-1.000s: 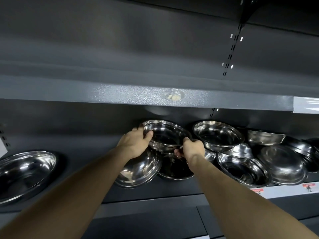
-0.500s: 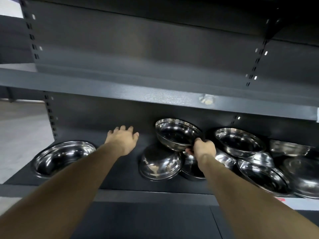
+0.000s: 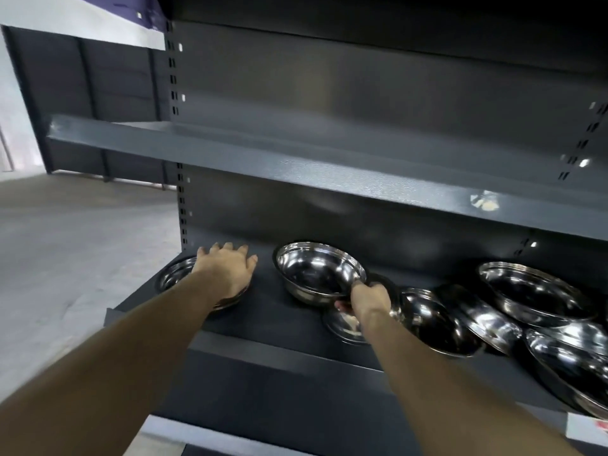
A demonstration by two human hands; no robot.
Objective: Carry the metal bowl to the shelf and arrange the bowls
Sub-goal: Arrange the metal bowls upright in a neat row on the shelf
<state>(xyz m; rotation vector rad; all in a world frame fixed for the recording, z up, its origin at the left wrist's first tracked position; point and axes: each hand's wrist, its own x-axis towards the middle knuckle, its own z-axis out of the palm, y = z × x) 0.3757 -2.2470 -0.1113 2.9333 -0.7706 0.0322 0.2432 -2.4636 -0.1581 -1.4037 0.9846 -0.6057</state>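
My right hand (image 3: 368, 296) grips the near rim of a shiny metal bowl (image 3: 316, 271) and holds it tilted above the dark grey shelf (image 3: 283, 327). My left hand (image 3: 227, 268) reaches out with fingers spread over a second metal bowl (image 3: 174, 274) lying at the shelf's left end; whether it touches that bowl I cannot tell. Below my right hand sits another bowl (image 3: 345, 327), partly hidden by the wrist. Several more bowls (image 3: 437, 324) lie jumbled and overlapping to the right, one of them propped up higher (image 3: 536, 291).
An empty upper shelf board (image 3: 296, 159) juts out just above the bowls. Slotted uprights (image 3: 181, 205) frame the left side. Grey concrete floor (image 3: 65, 241) opens to the left. A price label strip (image 3: 585, 427) sits at the shelf's right front edge.
My left hand let go of the held bowl and moved left over the far-left bowl. My right hand carried the bowl leftward, and the view swung left.
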